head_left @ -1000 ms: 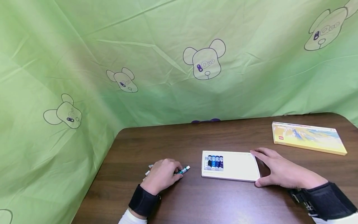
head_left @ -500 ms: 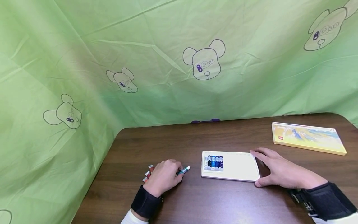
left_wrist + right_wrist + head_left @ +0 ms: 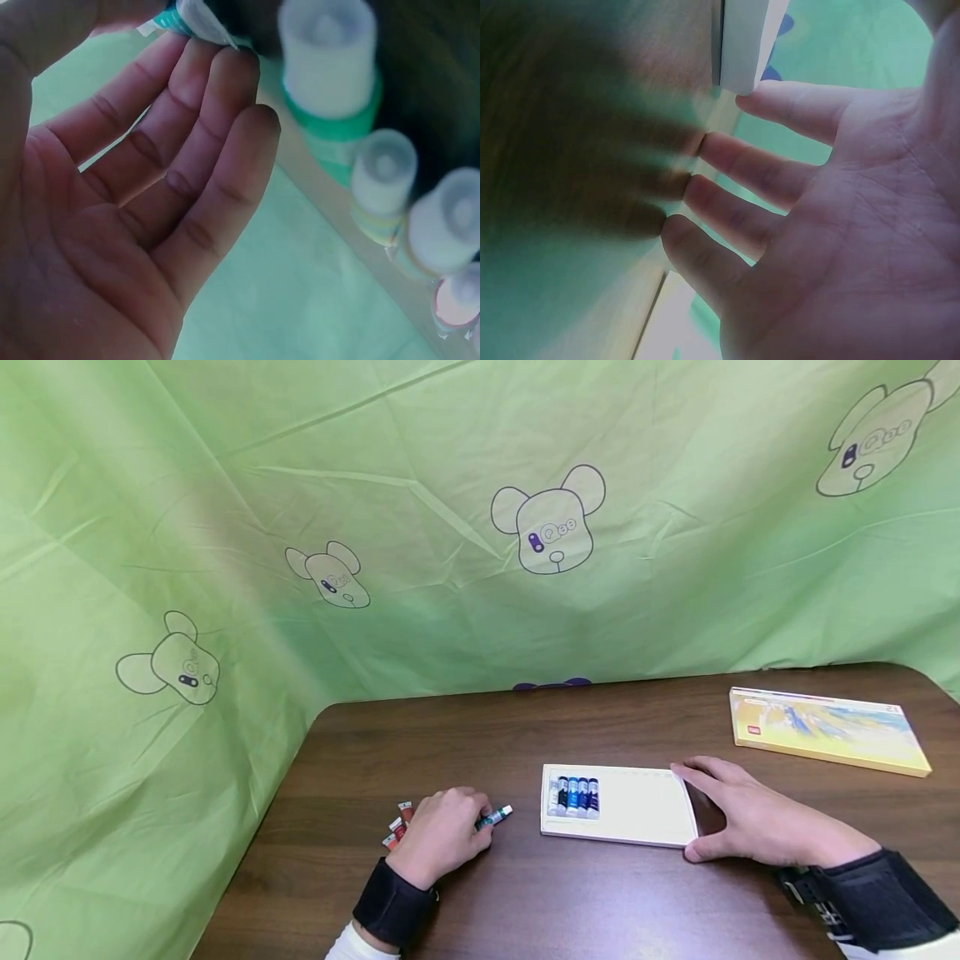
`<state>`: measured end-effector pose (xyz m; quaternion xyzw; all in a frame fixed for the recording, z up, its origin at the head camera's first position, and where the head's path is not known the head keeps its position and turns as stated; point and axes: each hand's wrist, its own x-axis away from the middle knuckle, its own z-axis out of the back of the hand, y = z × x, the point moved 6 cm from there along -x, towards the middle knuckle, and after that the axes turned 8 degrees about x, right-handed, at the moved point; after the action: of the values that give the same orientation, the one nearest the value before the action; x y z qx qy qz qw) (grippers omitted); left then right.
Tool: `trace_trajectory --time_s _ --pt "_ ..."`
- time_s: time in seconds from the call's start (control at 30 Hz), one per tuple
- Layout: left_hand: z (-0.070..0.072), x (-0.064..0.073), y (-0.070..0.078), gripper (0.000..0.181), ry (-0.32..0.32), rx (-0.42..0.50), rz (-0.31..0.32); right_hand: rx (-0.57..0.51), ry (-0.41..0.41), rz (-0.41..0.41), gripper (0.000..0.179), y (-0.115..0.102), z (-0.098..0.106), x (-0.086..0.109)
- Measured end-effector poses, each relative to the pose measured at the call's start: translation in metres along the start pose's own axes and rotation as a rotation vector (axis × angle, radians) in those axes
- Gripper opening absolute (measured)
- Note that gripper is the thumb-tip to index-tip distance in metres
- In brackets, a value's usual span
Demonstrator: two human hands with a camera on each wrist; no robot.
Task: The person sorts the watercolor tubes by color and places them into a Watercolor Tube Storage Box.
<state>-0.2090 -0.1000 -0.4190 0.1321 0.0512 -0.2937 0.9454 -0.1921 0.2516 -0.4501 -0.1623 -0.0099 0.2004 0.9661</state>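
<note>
My left hand (image 3: 441, 831) pinches a green paint tube (image 3: 493, 817) between thumb and fingers, low over the table; the tube's white cap points right. Red and orange paint tubes (image 3: 397, 827) lie partly hidden behind that hand. In the left wrist view, the teal end of a tube (image 3: 196, 21) shows at the fingertips, and capped tubes (image 3: 330, 82) stand out at the right. The white tray (image 3: 637, 806) has several blue, dark and pale paint tubes (image 3: 573, 796) lined up in its left end. My right hand (image 3: 750, 818) holds the tray's right end, thumb at the near corner, index finger at the far one.
A flat yellow box (image 3: 828, 731) with a painted picture lies at the back right of the brown wooden table (image 3: 600, 893). Green cloth (image 3: 420, 635) with bear-head outlines hangs behind and to the left of the table.
My left hand has shifted slightly to the right with the green tube, and more of the red and orange tubes shows behind it. The right hand and the tray stay in place.
</note>
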Motion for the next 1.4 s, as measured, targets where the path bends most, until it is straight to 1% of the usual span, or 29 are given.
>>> trace_trajectory --time_s 0.27,0.43,0.67,0.83,0.9,1.03,1.13,1.3,1.4 --pt "0.001 -0.002 0.006 0.006 0.025 -0.017 -0.005 -0.003 0.004 0.001 0.107 -0.001 0.001 0.0" --pt "0.001 -0.006 0.014 0.005 0.053 -0.011 -0.011 0.002 0.006 0.002 0.107 0.0 0.0 0.001" --pt "0.001 -0.013 0.033 0.01 0.121 0.005 -0.047 0.0 0.01 0.002 0.107 0.001 0.0 0.001" --pt "0.002 -0.019 0.047 0.011 0.174 0.012 -0.063 0.003 0.014 0.004 0.107 0.001 0.001 0.001" --pt "0.0 -0.021 0.052 0.011 0.177 0.02 -0.067 0.004 0.015 0.004 0.107 0.001 0.001 0.001" --pt "-0.003 -0.027 0.062 0.013 0.154 0.041 -0.062 0.003 0.012 0.003 0.108 0.0 0.0 0.0" --pt "-0.005 -0.031 0.069 0.015 0.159 0.048 -0.066 -0.003 0.009 0.002 0.108 0.0 0.0 0.0" --pt "-0.01 -0.039 0.083 0.014 0.211 0.044 -0.064 -0.007 0.008 0.0 0.108 0.0 0.0 0.0" --pt "-0.014 -0.045 0.091 0.012 0.255 -0.005 -0.06 -0.006 0.009 -0.001 0.108 0.0 0.0 0.0"
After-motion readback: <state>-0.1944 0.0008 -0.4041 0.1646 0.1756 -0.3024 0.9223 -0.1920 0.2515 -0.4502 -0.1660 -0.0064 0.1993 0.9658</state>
